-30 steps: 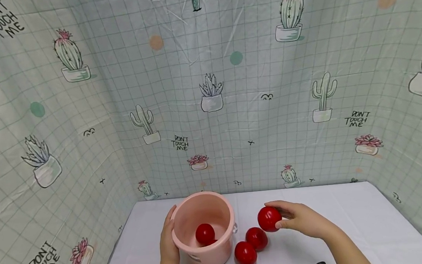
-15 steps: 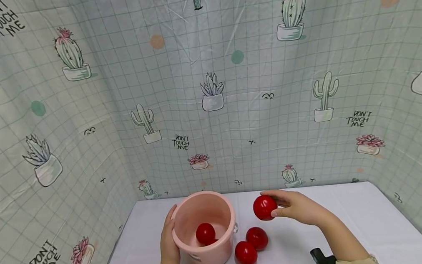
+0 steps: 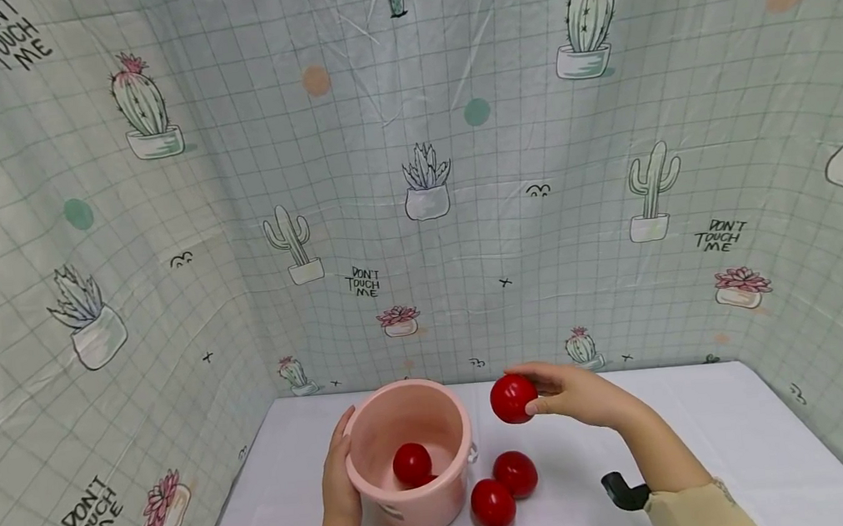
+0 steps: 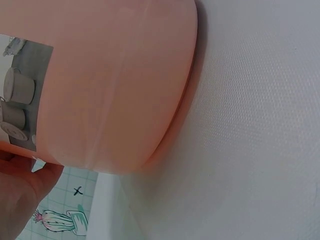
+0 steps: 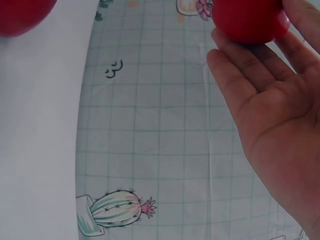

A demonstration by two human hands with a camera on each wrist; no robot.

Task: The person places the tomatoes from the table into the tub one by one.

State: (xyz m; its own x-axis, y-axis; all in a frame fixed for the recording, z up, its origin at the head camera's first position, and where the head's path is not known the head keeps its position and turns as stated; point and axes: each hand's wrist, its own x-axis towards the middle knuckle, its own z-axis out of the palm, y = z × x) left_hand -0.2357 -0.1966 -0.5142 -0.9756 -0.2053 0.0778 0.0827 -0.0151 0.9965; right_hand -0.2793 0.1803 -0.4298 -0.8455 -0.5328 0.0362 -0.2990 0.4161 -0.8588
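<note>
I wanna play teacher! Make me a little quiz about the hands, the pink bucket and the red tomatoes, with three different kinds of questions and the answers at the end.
1. Pick one: where is the held tomato in the right hand, compared with the pink bucket?
A) inside it
B) underneath it
C) outside it, on the person's right

2. True or false: the left hand is away from the bucket, touching nothing.

3. Count: in the head view, how many loose tomatoes are on the white table, counting the one cut off by the bottom edge?

Key:
1. C
2. False: the left hand holds the bucket's side.
3. Three
</note>
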